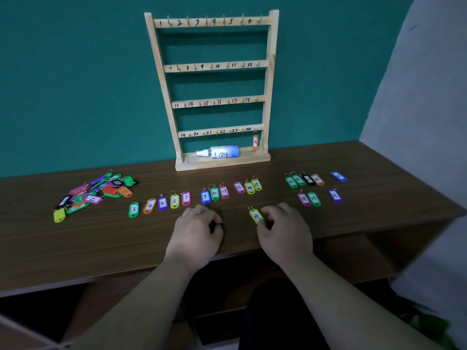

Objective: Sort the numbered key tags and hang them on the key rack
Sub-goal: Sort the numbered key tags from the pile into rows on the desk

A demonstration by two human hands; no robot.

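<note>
On the brown wooden tabletop (101, 248), my left hand (197, 231) is curling its fingers, whether round anything I cannot tell, while my right hand (285, 231) is pinching a yellow plastic key tag numbered 14 (255, 215), just in front of the row of numbered tags (214, 193).

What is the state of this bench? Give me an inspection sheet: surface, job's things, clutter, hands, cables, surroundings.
Surface: brown wood-grain table, no damage seen.
Job's things: pale wooden key rack, rails numbered 1 to 24; one orange tag hangs under 24; numbered coloured plastic tags laid in rows; unsorted heap of tags at left.
Clutter: white-and-blue bottle lying in the rack's base tray.
Hands: right hand pinches yellow tag 14; left hand curled on the table, contents unclear.
Cables: nothing seen.
Surroundings: teal wall behind; pale grey wall at right.
</note>
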